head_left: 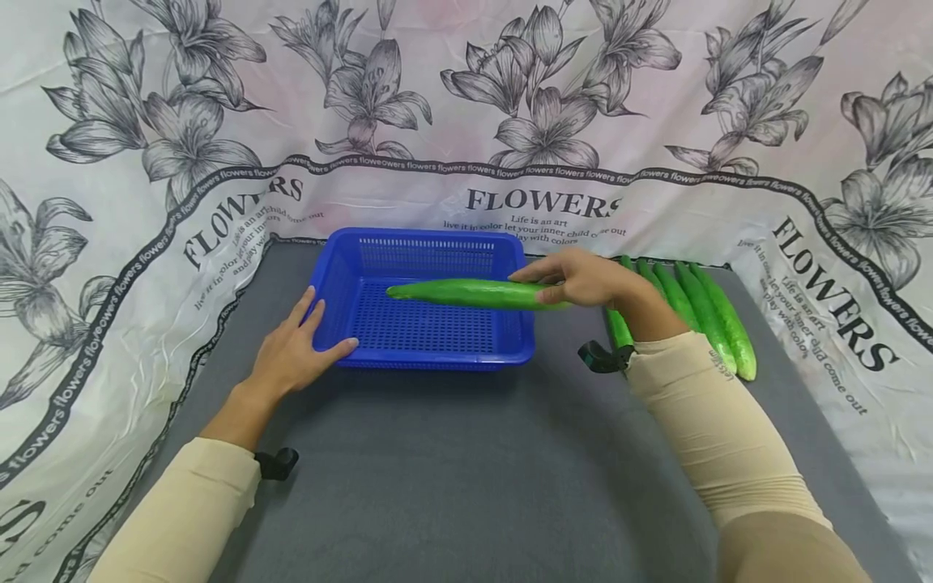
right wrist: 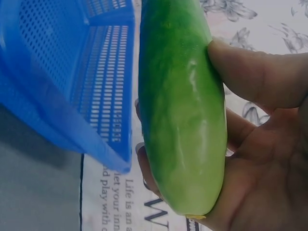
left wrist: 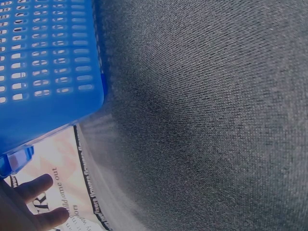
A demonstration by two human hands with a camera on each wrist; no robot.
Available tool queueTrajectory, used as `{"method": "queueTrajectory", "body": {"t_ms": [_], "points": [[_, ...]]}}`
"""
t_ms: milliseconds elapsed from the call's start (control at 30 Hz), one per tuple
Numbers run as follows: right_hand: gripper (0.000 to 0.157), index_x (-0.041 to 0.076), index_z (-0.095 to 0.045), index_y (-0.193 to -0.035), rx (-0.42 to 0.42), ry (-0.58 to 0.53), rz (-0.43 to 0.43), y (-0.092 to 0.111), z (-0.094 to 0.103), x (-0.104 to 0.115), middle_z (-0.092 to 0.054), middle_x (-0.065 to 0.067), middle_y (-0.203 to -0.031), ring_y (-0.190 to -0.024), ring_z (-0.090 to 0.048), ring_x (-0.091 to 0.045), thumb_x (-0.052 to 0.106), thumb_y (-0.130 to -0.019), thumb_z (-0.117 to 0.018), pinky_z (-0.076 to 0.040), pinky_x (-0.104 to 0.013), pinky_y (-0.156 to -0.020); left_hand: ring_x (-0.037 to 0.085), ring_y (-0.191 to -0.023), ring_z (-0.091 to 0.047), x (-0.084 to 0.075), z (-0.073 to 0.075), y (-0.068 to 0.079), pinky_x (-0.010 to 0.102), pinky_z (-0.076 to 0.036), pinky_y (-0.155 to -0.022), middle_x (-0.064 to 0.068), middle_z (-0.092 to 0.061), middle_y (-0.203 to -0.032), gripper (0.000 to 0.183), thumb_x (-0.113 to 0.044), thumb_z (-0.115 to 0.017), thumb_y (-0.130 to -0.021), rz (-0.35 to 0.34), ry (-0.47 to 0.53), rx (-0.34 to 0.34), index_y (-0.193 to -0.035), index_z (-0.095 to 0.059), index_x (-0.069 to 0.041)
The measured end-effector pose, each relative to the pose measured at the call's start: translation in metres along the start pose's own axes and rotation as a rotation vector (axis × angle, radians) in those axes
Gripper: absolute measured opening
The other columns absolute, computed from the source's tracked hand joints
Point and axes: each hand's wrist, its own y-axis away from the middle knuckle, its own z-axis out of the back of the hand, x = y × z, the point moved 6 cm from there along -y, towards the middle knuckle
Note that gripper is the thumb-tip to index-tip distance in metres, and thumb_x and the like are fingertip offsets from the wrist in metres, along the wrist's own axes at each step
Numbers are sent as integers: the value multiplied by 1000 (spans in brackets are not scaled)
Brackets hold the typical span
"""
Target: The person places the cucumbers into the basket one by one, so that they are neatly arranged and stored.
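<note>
A long green cucumber [head_left: 466, 293] lies level in my right hand [head_left: 583, 283], which grips it near its right end above the basket. The right wrist view shows the thumb on one side of the cucumber [right wrist: 185, 115] and fingertips round the other. Beneath it is a blue plastic basket [head_left: 430, 356] with slotted walls; no other cucumber shows inside. My left hand [head_left: 295, 352] is at the basket's left front corner, fingers spread along the left side and thumb near the front rim. Part of that hand [left wrist: 29, 207] shows in the left wrist view beside the basket [left wrist: 48, 110].
Several more cucumbers [head_left: 703, 312] lie side by side on the grey table [head_left: 452, 470] at the right, partly behind my right forearm. A white cloth [head_left: 539, 194] printed with flowers and lettering hangs behind the table and along both sides.
</note>
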Motion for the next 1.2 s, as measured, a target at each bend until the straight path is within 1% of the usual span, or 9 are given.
{"method": "queueTrajectory", "body": {"t_ms": [133, 167, 300, 433, 633, 667, 867, 1033, 1200], "points": [[40, 14, -62, -132, 29, -15, -44, -15, -5, 0, -57, -7, -131, -119, -52, -27, 6, -92, -63, -43, -46, -94, 50, -136, -22, 1, -1, 0, 66, -21, -102, 10, -1, -161, 102, -72, -48, -85, 4, -2, 2, -151, -23, 1], [40, 15, -63, -131, 34, -33, -53, -19, -7, 0, -58, -7, -131, -119, -51, -27, 6, -92, -64, -43, -46, -94, 50, -136, -22, 1, -1, 0, 66, -22, -102, 9, -1, -161, 102, -72, -48, -85, 2, -3, 0, -151, -23, 1], [40, 15, -64, -130, 63, -71, -58, -36, -14, -2, -57, -6, -132, -123, -50, -25, 7, -91, -65, -42, -43, -97, 49, -136, -24, 1, 0, -1, 65, -23, -102, 9, -2, -161, 101, -71, -49, -86, -7, -3, -9, -151, -24, 2], [41, 16, -62, -132, 92, -56, -71, -52, -21, -5, -56, -4, -135, -125, -49, -24, 10, -92, -66, -42, -42, -98, 49, -136, -24, 2, 0, -1, 65, -23, -102, 9, -2, -161, 101, -72, -49, -85, -8, -2, -7, -151, -24, 1], [43, 10, -58, -135, 144, -161, -96, -74, -34, -11, -50, -8, -140, -131, -42, -25, 3, -93, -62, -39, -42, -101, 49, -135, -26, 1, 1, 0, 65, -24, -101, 10, -4, -161, 100, -71, -49, -86, -12, -2, -15, -151, -25, 1], [43, 7, -57, -136, 154, -185, -97, -77, -35, -11, -48, -10, -141, -131, -41, -27, 1, -93, -61, -39, -43, -101, 49, -135, -26, 1, 1, 0, 65, -25, -101, 10, -4, -161, 100, -71, -49, -86, -13, -1, -17, -151, -26, 1], [43, 7, -57, -135, 182, -184, -126, -94, -47, -18, -48, -14, -141, -131, -40, -30, 3, -93, -62, -38, -43, -102, 49, -135, -27, 1, 1, 1, 65, -25, -101, 11, -5, -160, 100, -71, -49, -85, -9, -4, -20, -151, -26, 1], [44, 7, -58, -135, 205, -184, -162, -104, -57, -25, -50, -15, -139, -130, -43, -30, 4, -92, -63, -36, -43, -104, 48, -135, -26, 1, 0, 1, 66, -24, -101, 9, -5, -161, 101, -72, -49, -85, -6, 2, -15, -151, -25, 0], [43, 8, -59, -134, 226, -201, -184, -111, -67, -30, -52, -16, -136, -127, -46, -29, 4, -91, -64, -38, -41, -102, 48, -135, -27, 1, 1, 1, 67, -25, -100, 9, -5, -161, 101, -72, -50, -85, -7, 8, -16, -151, -26, -1]]}}
